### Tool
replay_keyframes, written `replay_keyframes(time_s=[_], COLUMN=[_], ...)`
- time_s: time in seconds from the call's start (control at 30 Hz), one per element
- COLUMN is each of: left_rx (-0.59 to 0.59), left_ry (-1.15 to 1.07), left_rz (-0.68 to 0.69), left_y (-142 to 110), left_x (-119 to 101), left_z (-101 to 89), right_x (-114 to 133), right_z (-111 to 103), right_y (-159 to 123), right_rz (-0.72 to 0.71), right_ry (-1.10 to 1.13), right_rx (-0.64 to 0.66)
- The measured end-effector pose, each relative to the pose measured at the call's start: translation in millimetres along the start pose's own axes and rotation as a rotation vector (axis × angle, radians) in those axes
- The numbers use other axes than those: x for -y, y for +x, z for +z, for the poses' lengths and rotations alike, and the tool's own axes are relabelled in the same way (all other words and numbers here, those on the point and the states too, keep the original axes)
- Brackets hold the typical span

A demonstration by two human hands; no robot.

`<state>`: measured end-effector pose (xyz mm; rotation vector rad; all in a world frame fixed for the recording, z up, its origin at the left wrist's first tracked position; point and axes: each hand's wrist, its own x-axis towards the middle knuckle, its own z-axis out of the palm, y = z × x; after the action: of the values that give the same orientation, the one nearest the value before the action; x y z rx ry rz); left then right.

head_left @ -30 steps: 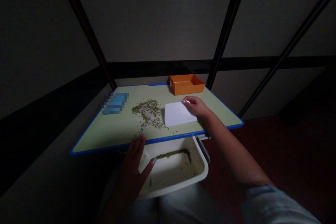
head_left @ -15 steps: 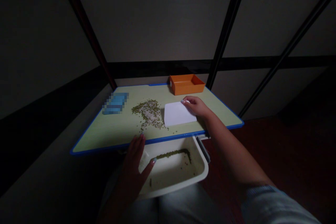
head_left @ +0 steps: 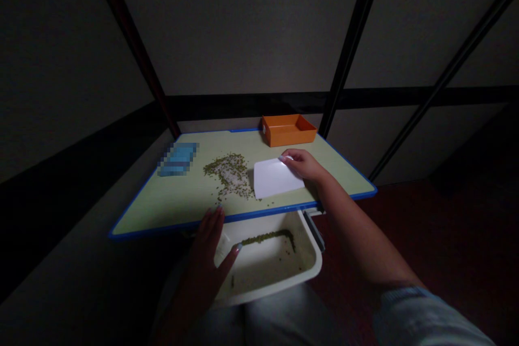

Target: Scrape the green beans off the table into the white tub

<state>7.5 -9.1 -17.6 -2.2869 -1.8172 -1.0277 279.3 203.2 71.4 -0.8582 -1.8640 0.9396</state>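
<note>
My right hand (head_left: 305,165) grips the far right corner of a white flat card (head_left: 275,177) that rests on the pale green table (head_left: 170,200). A scatter of small green beans (head_left: 229,172) lies just left of the card's edge. My left hand (head_left: 210,251) holds the left rim of a white tub (head_left: 279,275) on my lap under the table's front edge, thumb inside. A line of green beans (head_left: 265,237) lies in the tub.
An orange open box (head_left: 287,130) stands at the table's back right. A blue blurred object (head_left: 178,159) lies at the left. The table has a blue rim. Dark metal frame bars rise behind it.
The white card has slid slightly left, its edge now touching the bean scatter. My left hand and the tub have stayed put.
</note>
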Motion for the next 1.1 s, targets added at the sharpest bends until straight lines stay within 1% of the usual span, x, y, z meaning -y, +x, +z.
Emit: replay_keyframes(time_s=[0.1, 0.23, 0.63, 0.87, 1.1], left_rx=[0.007, 0.017, 0.007, 0.021, 0.009], left_ry=[-0.001, -0.005, 0.009, 0.011, 0.020], left_rz=[-0.009, -0.017, -0.001, -0.008, 0.005], left_y=[-0.3, 0.0, 0.6, 0.7, 0.4], left_x=[0.1, -0.6, -1.0, -1.7, -2.3], left_z=[-0.1, -1.5, -1.0, -2.4, -2.5], right_x=[-0.9, -2.6, 0.1, -5.2, -6.2], right_z=[0.4, 0.1, -0.2, -1.4, -1.4], right_y=[0.2, 0.6, -0.1, 1.5, 1.6], right_rz=[-0.008, -0.010, 0.029, 0.009, -0.018], right_ry=[-0.005, -0.008, -0.005, -0.016, -0.043], right_rx=[-0.009, 0.013, 0.033, -0.001, 0.034])
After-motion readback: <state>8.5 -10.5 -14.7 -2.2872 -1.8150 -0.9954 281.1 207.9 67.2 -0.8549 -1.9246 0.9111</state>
